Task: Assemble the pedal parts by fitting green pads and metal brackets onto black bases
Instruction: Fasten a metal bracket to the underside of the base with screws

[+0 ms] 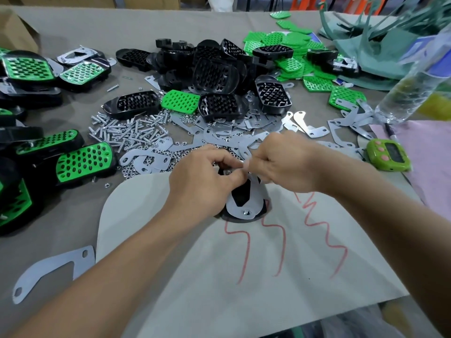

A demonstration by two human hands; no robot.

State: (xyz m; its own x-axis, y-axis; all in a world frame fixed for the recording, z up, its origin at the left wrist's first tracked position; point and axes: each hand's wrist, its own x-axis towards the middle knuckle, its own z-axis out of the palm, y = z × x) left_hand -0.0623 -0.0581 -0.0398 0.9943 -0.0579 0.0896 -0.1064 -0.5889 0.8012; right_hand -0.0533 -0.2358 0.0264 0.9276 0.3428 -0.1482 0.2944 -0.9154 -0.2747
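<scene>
The left hand [202,181] was curled round the upper end of the black base [240,195] and held it, the thumb and fingers closed at the top edge. The right hand [280,162] came from the other side and its fingertips pinched the upper end of the metal bracket [230,206], almost touching the left fingers. What small part lay between the fingertips I cannot tell, it was blurred. The bracket lay on the base, and a bolt [246,212] was seated at its lower end. The base stood on a pale sheet [170,240] with red wavy lines, at the near middle of the table.

Just behind the hands lay a heap of loose brackets [231,132], and to the left of it a heap of screws [122,132]. Further back was a pile of black bases [214,74], and beside it on the right the green pads [288,45]. Finished pedals [83,162] were gathered at the left edge. One single bracket [48,269] lay near the left forearm. At the right a green timer [388,154] rested beside a pink cloth [427,154], and a plastic bottle [410,89] was behind them.
</scene>
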